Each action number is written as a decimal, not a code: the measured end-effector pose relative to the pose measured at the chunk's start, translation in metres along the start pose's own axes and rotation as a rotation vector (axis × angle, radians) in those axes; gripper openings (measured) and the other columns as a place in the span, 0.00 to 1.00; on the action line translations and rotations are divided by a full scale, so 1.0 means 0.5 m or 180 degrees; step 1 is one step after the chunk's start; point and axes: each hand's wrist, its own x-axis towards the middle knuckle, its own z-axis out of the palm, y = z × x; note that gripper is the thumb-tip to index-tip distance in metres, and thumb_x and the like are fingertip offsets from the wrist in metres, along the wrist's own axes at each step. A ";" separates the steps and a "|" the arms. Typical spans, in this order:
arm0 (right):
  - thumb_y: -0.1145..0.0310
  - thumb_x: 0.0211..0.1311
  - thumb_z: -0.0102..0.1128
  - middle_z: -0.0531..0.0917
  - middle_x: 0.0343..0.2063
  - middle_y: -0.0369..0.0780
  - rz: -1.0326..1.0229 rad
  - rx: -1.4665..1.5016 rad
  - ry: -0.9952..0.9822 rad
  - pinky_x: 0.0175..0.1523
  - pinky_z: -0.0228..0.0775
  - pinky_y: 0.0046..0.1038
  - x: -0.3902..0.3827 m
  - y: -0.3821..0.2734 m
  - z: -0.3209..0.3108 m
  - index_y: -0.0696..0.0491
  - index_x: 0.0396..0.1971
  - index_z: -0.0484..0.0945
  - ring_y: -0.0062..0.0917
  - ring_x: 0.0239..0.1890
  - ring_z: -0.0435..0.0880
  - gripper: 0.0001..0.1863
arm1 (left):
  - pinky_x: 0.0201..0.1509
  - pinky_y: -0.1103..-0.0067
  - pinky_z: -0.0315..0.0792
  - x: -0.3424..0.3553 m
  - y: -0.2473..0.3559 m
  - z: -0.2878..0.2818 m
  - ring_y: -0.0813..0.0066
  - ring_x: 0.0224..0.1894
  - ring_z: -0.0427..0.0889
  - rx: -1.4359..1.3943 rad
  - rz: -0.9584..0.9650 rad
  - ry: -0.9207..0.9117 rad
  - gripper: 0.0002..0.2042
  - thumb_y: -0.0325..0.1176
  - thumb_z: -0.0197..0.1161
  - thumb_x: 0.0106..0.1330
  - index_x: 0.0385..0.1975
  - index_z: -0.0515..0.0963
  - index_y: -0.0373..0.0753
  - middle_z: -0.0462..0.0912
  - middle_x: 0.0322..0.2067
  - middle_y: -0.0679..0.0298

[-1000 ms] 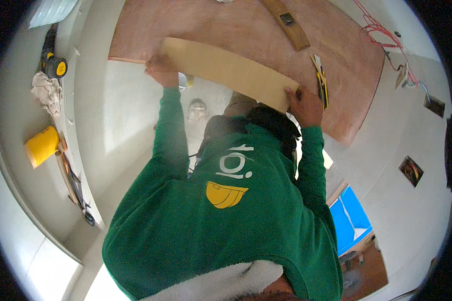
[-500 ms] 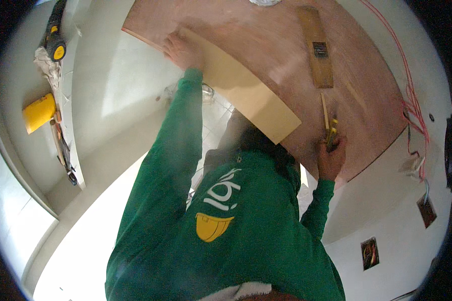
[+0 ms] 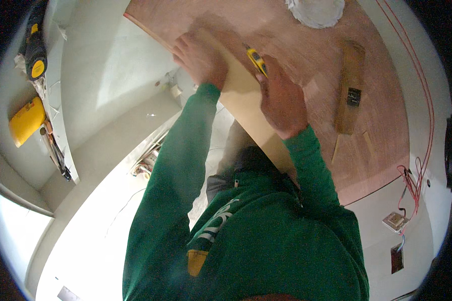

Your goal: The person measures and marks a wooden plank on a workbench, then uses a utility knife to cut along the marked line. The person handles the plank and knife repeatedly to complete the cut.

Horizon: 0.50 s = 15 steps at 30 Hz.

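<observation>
A pale yellow strip (image 3: 243, 103) lies along the near left edge of a reddish-brown board (image 3: 311, 37). My left hand (image 3: 200, 57) rests on the strip's far end, fingers stretched out toward the board's edge. In my right hand (image 3: 285, 100) is a yellow and black utility knife (image 3: 256, 61), its tip pointing up and left beside the strip. My right hand and sleeve cover part of the strip's right side. Whether the blade touches the strip or the board, I cannot tell.
A brown wooden piece (image 3: 349, 75) with a dark label and thin slivers (image 3: 369, 144) lie on the board's right. A crumpled white round thing (image 3: 319, 11) sits at the far edge. Red wires (image 3: 419, 185) hang right. At left are a yellow container (image 3: 27, 121) and a black-yellow tool (image 3: 36, 62).
My right hand has carried the utility knife from the board's near right up and left to the strip. My left hand stays at the strip's far end. The whole view has shifted.
</observation>
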 end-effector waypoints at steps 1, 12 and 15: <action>0.64 0.77 0.59 0.87 0.45 0.55 -0.0080 -0.0178 0.0002 0.44 0.82 0.54 0.032 -0.006 0.020 0.54 0.62 0.73 0.55 0.43 0.89 0.19 | 0.70 0.52 0.60 0.002 0.004 -0.005 0.40 0.63 0.68 -0.0024 -0.0041 -0.0132 0.20 0.38 0.60 0.68 0.56 0.68 0.36 0.71 0.56 0.48; 0.64 0.77 0.59 0.88 0.37 0.47 -0.0689 -0.1035 0.0153 0.36 0.84 0.45 0.153 -0.032 0.119 0.54 0.47 0.79 0.44 0.37 0.91 0.10 | 0.68 0.51 0.59 0.001 0.013 -0.013 0.41 0.63 0.69 -0.0007 -0.0084 -0.0091 0.23 0.44 0.61 0.71 0.57 0.67 0.36 0.71 0.58 0.48; 0.63 0.77 0.58 0.87 0.34 0.46 -0.0670 -0.1081 0.0140 0.36 0.85 0.44 0.160 -0.036 0.128 0.54 0.46 0.80 0.43 0.36 0.90 0.10 | 0.68 0.51 0.60 0.002 0.010 -0.004 0.41 0.62 0.69 -0.0014 -0.0138 -0.0074 0.22 0.44 0.60 0.72 0.58 0.67 0.36 0.71 0.59 0.48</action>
